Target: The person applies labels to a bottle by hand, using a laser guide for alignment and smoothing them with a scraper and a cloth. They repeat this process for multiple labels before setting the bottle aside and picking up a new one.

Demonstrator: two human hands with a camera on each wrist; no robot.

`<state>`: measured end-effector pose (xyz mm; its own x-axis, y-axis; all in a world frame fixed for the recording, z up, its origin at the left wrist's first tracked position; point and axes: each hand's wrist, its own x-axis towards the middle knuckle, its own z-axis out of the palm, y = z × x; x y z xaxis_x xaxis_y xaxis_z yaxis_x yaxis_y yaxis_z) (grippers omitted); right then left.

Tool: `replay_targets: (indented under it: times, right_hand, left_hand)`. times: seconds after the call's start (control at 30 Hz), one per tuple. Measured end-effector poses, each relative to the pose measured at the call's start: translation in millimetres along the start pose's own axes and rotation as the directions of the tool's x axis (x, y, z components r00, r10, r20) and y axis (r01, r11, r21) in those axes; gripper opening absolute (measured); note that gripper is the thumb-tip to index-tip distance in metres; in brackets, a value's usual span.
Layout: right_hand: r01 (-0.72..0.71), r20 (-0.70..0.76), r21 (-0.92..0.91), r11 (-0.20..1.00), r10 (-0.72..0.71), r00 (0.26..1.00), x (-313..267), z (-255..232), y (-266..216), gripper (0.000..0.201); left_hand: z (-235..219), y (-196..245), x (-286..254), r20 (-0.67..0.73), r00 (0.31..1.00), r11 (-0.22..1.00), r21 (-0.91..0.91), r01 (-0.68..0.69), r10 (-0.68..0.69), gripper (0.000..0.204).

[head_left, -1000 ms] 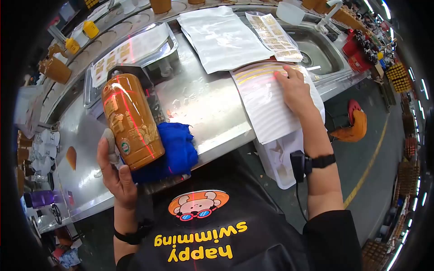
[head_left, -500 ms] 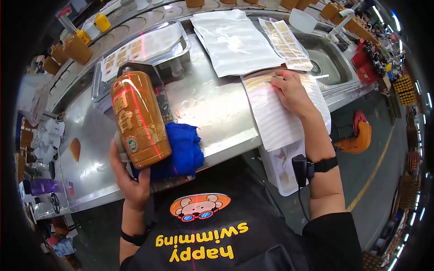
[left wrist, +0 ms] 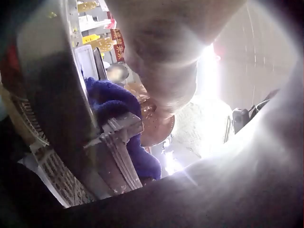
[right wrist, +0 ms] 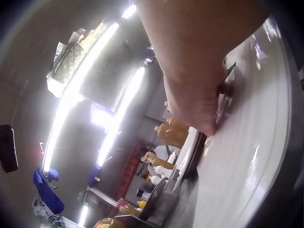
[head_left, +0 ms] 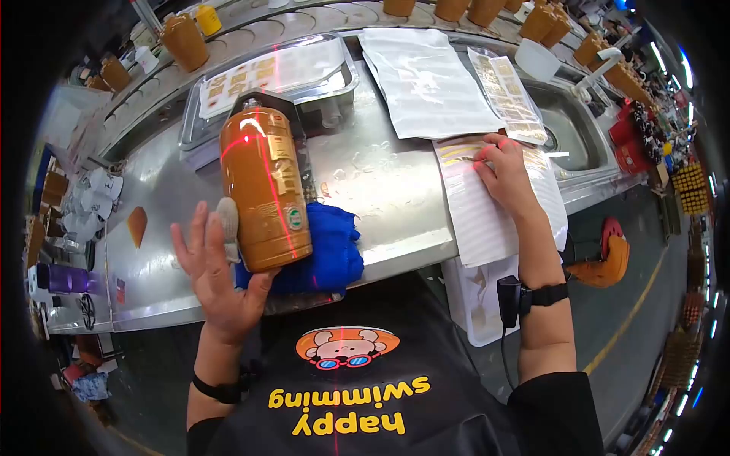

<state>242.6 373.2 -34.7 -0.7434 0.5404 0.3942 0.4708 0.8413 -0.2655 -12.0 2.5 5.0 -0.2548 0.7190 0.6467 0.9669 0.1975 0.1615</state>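
Observation:
My left hand (head_left: 220, 285) is spread with straight fingers beside the base of a brown glazed bottle (head_left: 262, 182), its thumb right at the base edge. One finger wears a grey cover (head_left: 228, 224) and lies against the bottle's side. The bottle bears gold raised lettering and a round green sticker (head_left: 295, 219); its neck sits in a dark holder and its base over a blue cloth (head_left: 334, 247). My right hand (head_left: 506, 175) bends its fingers over gold strips on a white decal sheet (head_left: 487, 228). I cannot tell whether its fingertips pinch a strip.
White sheets (head_left: 426, 83) and a gold-printed sheet (head_left: 506, 91) lie behind, next to the sink (head_left: 585, 137). A metal tray (head_left: 346, 80) holds another printed sheet. A white bin (head_left: 483, 304) stands under the counter's front edge; a purple bottle (head_left: 65, 279) is at left.
The bottle has turned about its length, its green sticker going from left to right. My left fingers have spread and straightened; my right fingertips have drawn together on the striped sheet.

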Motion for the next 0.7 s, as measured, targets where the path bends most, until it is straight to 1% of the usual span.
replay_targets:
  times: [0.03, 0.07, 0.17, 0.23, 0.27, 0.33, 0.4, 0.47, 0.53, 0.63, 0.67, 0.7]
  right_hand:
    - [-0.014, -0.003, -0.011, 1.0, 0.014, 1.0, -0.9, -0.1, -0.1, 0.012]
    - [-0.027, -0.054, -0.055, 0.998, 0.024, 0.998, -3.2, 3.3, 1.9, 0.011]
    - [0.036, -0.075, -0.069, 0.997, -0.041, 0.996, -4.6, 2.5, 6.0, 0.01]
    - [0.047, -0.062, -0.04, 0.998, -0.049, 0.997, -3.7, -0.8, 3.5, 0.011]
    - [0.06, -0.057, -0.019, 0.998, -0.061, 0.996, -3.0, -1.1, 1.6, 0.012]
    - [0.098, -0.091, -0.055, 0.994, -0.103, 0.991, -3.8, 3.1, 7.5, 0.011]
    - [0.106, -0.083, 0.025, 0.994, -0.104, 0.991, -5.3, -0.3, 5.1, 0.007]
    - [0.052, -0.006, 0.168, 0.984, -0.052, 0.999, -6.1, -14.4, -15.3, 0.008]
    - [0.074, 0.056, 0.262, 0.962, -0.092, 0.994, -2.0, -34.9, -49.8, 0.008]
    - [0.212, 0.066, 0.348, 0.913, -0.249, 0.966, 3.1, -57.4, -116.2, 0.01]
    - [0.231, 0.08, 0.423, 0.876, -0.291, 0.954, 5.3, -62.0, -135.9, 0.012]
    - [0.244, 0.092, 0.493, 0.835, -0.329, 0.94, 5.4, -65.0, -153.9, 0.014]
  left_hand:
    - [0.8, 0.5, 1.7, 0.001, 1.0, 1.0, -0.021, -0.01, 0.01, 0.079]
    - [2.0, -0.3, 1.6, -0.01, 1.0, 0.999, -0.047, 0.001, -0.002, 0.079]
    - [9.8, -1.6, -4.0, -0.021, 0.999, 0.99, -0.13, 0.047, -0.05, 0.079]
    - [14.8, -0.9, -8.4, -0.013, 0.995, 0.98, -0.174, 0.099, -0.103, 0.079]
    - [18.2, -1.3, -12.8, -0.006, 0.994, 0.98, -0.169, 0.11, -0.112, 0.078]
    - [20.7, -3.6, -21.3, -0.006, 0.989, 0.982, -0.126, 0.143, -0.145, 0.076]
    - [19.0, 1.4, -17.7, -0.016, 0.992, 0.987, -0.108, 0.121, -0.123, 0.078]
    - [14.5, 7.0, -10.9, -0.027, 0.996, 0.994, -0.074, 0.086, -0.089, 0.078]
    - [9.6, 13.2, -5.3, -0.022, 0.999, 0.998, -0.044, 0.037, -0.038, 0.076]
    - [10.6, 14.5, -8.0, -0.062, 0.997, 0.996, -0.068, 0.049, -0.053, 0.075]
    - [6.9, 14.6, -7.6, -0.021, 0.997, 0.994, -0.087, 0.069, -0.071, 0.073]
    - [2.4, 15.2, -5.7, -0.008, 0.996, 0.977, -0.194, 0.083, -0.086, 0.072]
